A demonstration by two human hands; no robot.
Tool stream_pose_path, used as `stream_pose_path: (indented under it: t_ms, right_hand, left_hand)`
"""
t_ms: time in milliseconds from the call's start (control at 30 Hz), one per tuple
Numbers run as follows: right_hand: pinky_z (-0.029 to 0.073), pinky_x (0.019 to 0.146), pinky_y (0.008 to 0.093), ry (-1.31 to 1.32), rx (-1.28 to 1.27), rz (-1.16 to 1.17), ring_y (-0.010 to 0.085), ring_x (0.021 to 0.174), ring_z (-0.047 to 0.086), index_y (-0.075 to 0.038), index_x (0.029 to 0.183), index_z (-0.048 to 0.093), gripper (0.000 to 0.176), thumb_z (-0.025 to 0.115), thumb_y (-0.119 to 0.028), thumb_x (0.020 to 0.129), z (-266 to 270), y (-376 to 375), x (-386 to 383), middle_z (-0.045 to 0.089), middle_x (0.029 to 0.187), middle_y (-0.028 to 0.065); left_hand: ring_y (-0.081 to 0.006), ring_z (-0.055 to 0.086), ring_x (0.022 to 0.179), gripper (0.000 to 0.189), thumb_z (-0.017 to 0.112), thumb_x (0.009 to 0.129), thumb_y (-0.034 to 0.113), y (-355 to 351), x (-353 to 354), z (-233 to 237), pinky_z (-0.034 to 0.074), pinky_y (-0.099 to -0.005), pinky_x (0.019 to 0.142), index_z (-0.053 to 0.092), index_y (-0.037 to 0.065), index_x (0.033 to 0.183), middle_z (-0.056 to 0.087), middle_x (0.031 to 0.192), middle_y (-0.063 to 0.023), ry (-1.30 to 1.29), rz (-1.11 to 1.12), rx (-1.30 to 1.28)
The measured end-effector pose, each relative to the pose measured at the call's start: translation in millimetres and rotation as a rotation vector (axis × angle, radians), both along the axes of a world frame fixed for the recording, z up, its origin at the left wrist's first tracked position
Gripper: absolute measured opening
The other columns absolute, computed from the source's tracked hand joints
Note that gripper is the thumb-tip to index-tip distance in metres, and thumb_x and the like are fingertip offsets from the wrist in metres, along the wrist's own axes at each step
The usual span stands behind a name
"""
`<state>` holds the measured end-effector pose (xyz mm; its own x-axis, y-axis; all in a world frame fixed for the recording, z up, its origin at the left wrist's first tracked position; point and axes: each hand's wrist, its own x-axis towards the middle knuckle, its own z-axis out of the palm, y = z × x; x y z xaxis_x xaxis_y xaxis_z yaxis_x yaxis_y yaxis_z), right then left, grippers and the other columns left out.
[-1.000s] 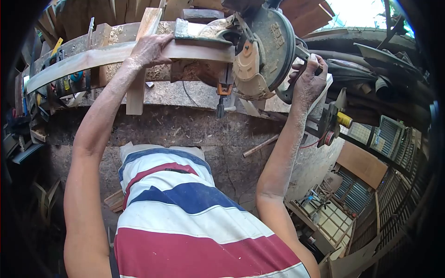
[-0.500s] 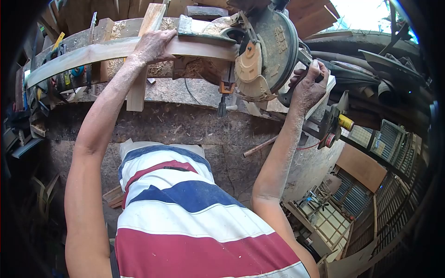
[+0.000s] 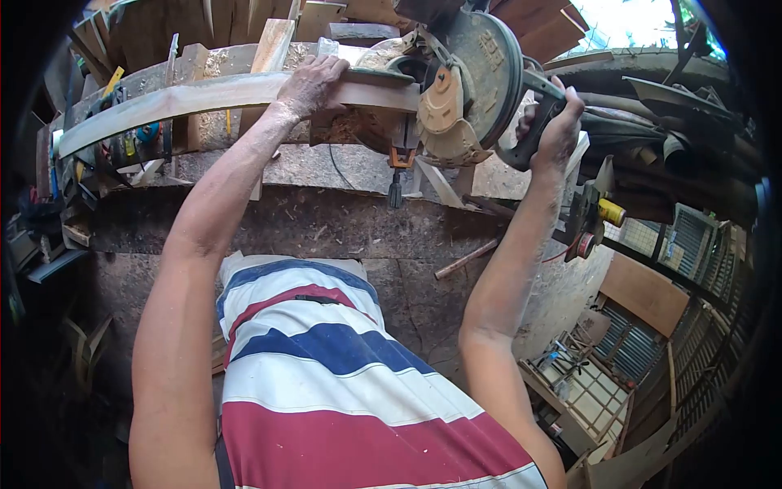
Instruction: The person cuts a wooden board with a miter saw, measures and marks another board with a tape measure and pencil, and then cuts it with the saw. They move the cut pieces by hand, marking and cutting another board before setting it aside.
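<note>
My left hand point(image 3: 313, 85) is closed over a long pale wooden board point(image 3: 183, 99), its fingers reaching over the saw's fence point(image 3: 376, 76). The board runs from the far left of the bench to the saw, and its right end lies beside the blade guard. My right hand point(image 3: 557, 130) is wrapped around the dark handle point(image 3: 533, 130) of a miter saw point(image 3: 481, 85), whose guard is coated in sawdust. The blade's edge is hidden behind the guard. An orange-and-black clamp knob point(image 3: 397, 175) sticks out below the saw.
Another wooden piece point(image 3: 273, 45) lies crosswise under the board. Shavings point(image 3: 216, 61) cover the bench, with hand tools point(image 3: 122, 138) at its left end. A yellow-topped tool point(image 3: 609, 212) hangs off the right side. Boards lean behind the bench.
My left hand has slid right along the board, closer to the saw, with its fingers now over the fence. My right hand has shifted its hold on the handle. The view has moved slightly.
</note>
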<state>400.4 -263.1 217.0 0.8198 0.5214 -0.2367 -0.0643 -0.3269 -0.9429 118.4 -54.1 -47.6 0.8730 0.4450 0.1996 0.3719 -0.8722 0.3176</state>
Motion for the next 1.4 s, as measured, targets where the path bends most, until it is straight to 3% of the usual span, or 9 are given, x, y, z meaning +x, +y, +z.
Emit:
stream_pose_path:
  t_ms: [167, 300, 433, 533, 733, 1067, 1167, 1400]
  right_hand:
    - [0.044, 0.048, 0.0318, 0.01, -0.024, 0.01, 0.0151, 0.051, 0.054, -0.008, 0.139, 0.066, 0.066, 0.033, -0.058, 0.113, 3, 8, 11, 0.056, 0.067, 0.0021]
    - [0.043, 0.046, 0.032, -0.051, 0.006, 0.01, 0.0149, 0.049, 0.052, -0.006, 0.137, 0.068, 0.069, 0.031, -0.06, 0.113, -12, -6, 3, 0.054, 0.065, 0.0021]
    - [0.041, 0.047, 0.0322, -0.044, 0.011, -0.012, 0.0164, 0.049, 0.05, -0.009, 0.132, 0.066, 0.068, 0.026, -0.061, 0.112, -21, -14, -7, 0.052, 0.063, 0.0023]
    - [0.041, 0.045, 0.0302, -0.02, 0.11, 0.004, 0.0138, 0.049, 0.051, -0.005, 0.136, 0.066, 0.072, 0.03, -0.063, 0.114, -30, -21, -9, 0.053, 0.064, 0.0016]
    - [0.04, 0.046, 0.0316, -0.046, 0.079, -0.02, 0.015, 0.049, 0.049, -0.008, 0.136, 0.065, 0.071, 0.03, -0.065, 0.112, -40, -28, -13, 0.051, 0.065, 0.0019]
    - [0.042, 0.047, 0.0306, -0.072, 0.104, -0.018, 0.0144, 0.051, 0.052, -0.005, 0.136, 0.064, 0.078, 0.028, -0.069, 0.114, -43, -31, -18, 0.052, 0.066, 0.0022]
    - [0.041, 0.047, 0.0324, -0.073, 0.092, -0.021, 0.0156, 0.05, 0.049, -0.009, 0.139, 0.065, 0.069, 0.031, -0.062, 0.111, -44, -32, -19, 0.051, 0.064, 0.0028]
    - [0.042, 0.048, 0.0324, -0.071, 0.067, -0.037, 0.0154, 0.051, 0.049, -0.011, 0.144, 0.064, 0.075, 0.028, -0.069, 0.111, -50, -36, -20, 0.05, 0.065, 0.0023]
  left_hand:
    - [-0.0301, 0.062, 0.132, 0.087, 0.097, 0.071, 0.046, -2, 1, -2, 0.047, -0.0434, 0.115, 0.057, 0.007, 0.138, 0.068, 0.134, -0.013, -0.011, 0.011, -0.025]
    - [-0.033, 0.059, 0.136, 0.088, 0.097, 0.07, 0.04, -5, 2, 10, 0.047, -0.0453, 0.119, 0.056, 0.006, 0.141, 0.065, 0.138, -0.0141, 0.054, 0.028, -0.117]
    - [-0.0301, 0.06, 0.136, 0.088, 0.098, 0.071, 0.041, -3, 2, 3, 0.047, -0.0441, 0.118, 0.056, 0.007, 0.14, 0.067, 0.137, -0.0118, 0.022, 0.032, -0.081]
    - [-0.0299, 0.06, 0.136, 0.087, 0.098, 0.072, 0.041, -2, 3, -2, 0.047, -0.0439, 0.117, 0.056, 0.007, 0.14, 0.067, 0.137, -0.0116, 0.011, 0.022, -0.065]
    - [-0.0298, 0.061, 0.135, 0.088, 0.098, 0.072, 0.044, -3, 2, 0, 0.047, -0.0438, 0.117, 0.056, 0.008, 0.14, 0.067, 0.137, -0.0112, 0.036, 0.029, -0.056]
    - [-0.0311, 0.06, 0.134, 0.089, 0.096, 0.072, 0.042, -1, 1, -2, 0.047, -0.0439, 0.12, 0.056, 0.006, 0.142, 0.065, 0.136, -0.0128, 0.02, 0.022, -0.064]
    - [-0.0316, 0.059, 0.134, 0.089, 0.096, 0.072, 0.042, -2, 2, -1, 0.047, -0.0442, 0.119, 0.056, 0.006, 0.142, 0.065, 0.136, -0.0129, 0.023, 0.023, -0.063]
    - [-0.0304, 0.058, 0.137, 0.09, 0.096, 0.073, 0.048, -3, 2, 1, 0.046, -0.044, 0.119, 0.054, 0.008, 0.142, 0.065, 0.138, -0.0124, 0.042, 0.035, -0.069]
